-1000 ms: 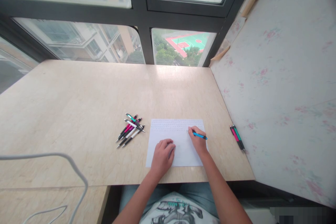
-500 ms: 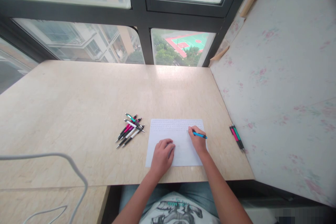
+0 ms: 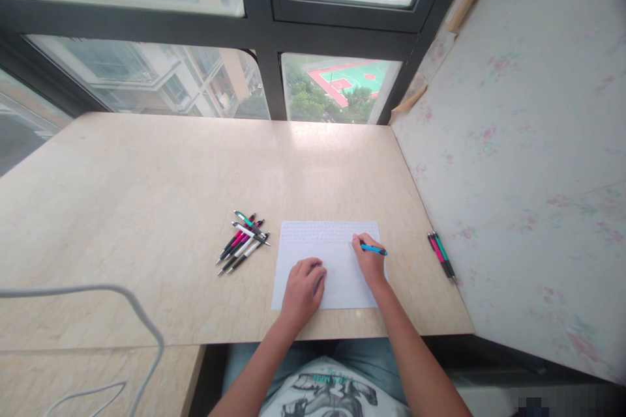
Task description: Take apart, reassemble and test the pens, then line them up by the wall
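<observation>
A white sheet of paper (image 3: 337,287) lies on the tabletop, with rows of small handwriting across its upper part. My right hand (image 3: 369,260) grips a blue pen (image 3: 373,249) near the end of the lowest written row, on the sheet's right side. The pen's tip is hidden behind the fingers. On the lower left of the same sheet rests my left hand (image 3: 304,283), its fingers loosely bent and the thumb apart, holding nothing.
Left of the sheet, several pens (image 3: 244,244) lie in a crossed pile. Two more pens (image 3: 441,254) lie along the patterned wall (image 3: 528,176). A grey cable (image 3: 141,313) loops at the lower left. Windows stand behind the table (image 3: 186,169).
My right hand and the blue pen have shifted very slightly to the right along the written row. My left hand stays in place.
</observation>
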A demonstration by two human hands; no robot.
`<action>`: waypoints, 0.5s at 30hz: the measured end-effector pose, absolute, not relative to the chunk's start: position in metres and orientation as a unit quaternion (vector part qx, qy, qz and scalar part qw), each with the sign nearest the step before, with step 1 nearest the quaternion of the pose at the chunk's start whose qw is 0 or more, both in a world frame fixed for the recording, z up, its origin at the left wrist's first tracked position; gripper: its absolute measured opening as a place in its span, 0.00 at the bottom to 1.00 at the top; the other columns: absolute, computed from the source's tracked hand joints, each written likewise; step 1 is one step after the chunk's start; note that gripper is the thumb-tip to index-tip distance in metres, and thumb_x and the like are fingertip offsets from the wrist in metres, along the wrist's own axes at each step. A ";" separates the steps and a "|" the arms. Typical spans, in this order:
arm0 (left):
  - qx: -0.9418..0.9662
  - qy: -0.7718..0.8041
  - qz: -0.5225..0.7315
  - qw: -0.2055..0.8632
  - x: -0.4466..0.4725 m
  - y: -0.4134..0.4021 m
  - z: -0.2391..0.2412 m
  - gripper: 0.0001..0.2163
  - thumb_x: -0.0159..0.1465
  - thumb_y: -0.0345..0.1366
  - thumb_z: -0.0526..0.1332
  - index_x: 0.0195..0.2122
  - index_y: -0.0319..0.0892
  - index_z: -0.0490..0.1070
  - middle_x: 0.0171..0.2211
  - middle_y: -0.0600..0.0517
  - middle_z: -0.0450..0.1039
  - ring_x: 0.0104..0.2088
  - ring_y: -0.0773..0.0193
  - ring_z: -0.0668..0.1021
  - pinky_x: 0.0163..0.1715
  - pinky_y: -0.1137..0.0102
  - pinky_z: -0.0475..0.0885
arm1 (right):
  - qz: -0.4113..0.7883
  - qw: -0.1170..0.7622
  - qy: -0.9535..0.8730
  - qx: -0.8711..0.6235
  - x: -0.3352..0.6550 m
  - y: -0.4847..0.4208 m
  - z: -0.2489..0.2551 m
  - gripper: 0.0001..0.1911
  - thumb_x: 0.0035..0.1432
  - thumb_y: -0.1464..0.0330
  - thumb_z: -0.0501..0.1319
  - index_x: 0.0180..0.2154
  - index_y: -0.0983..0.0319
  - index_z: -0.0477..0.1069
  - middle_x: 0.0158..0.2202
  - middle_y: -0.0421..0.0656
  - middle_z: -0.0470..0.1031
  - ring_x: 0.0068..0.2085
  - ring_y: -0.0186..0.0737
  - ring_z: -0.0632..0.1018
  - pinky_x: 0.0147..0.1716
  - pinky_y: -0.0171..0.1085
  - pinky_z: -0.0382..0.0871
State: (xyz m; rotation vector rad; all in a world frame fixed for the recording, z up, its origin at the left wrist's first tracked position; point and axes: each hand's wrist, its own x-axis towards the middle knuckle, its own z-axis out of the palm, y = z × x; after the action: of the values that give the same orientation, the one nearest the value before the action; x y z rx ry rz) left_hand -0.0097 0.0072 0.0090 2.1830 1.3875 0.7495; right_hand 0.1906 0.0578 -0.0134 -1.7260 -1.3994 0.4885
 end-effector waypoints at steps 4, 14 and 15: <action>0.789 0.505 0.273 0.218 -0.009 0.007 0.010 0.08 0.64 0.28 0.56 0.40 0.46 0.72 0.44 0.46 0.72 0.46 0.54 0.73 0.46 0.57 0.70 | 0.199 0.423 -0.556 -0.688 0.191 0.058 -0.014 0.20 0.62 0.60 0.51 0.19 0.59 0.56 0.18 0.34 0.54 0.21 0.31 0.57 0.20 0.31 0.52; 0.791 0.504 0.269 0.220 -0.010 0.007 0.008 0.08 0.64 0.28 0.56 0.39 0.46 0.72 0.44 0.46 0.72 0.46 0.54 0.73 0.46 0.58 0.69 | 0.206 0.438 -0.540 -0.689 0.194 0.058 -0.019 0.21 0.61 0.58 0.53 0.20 0.60 0.58 0.17 0.34 0.56 0.21 0.31 0.59 0.22 0.32 0.53; 0.791 0.504 0.269 0.221 -0.010 0.007 0.008 0.08 0.63 0.28 0.56 0.39 0.46 0.72 0.44 0.46 0.72 0.46 0.54 0.73 0.46 0.58 0.69 | 0.206 0.443 -0.533 -0.691 0.196 0.058 -0.019 0.21 0.62 0.56 0.52 0.20 0.60 0.60 0.17 0.34 0.58 0.21 0.32 0.60 0.22 0.32 0.54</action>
State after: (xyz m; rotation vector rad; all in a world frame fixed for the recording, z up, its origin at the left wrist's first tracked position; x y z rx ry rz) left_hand -0.0099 0.0071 0.0078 2.1860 1.3932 0.7430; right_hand 0.1956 0.0576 -0.0195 -1.7142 -1.3212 0.5121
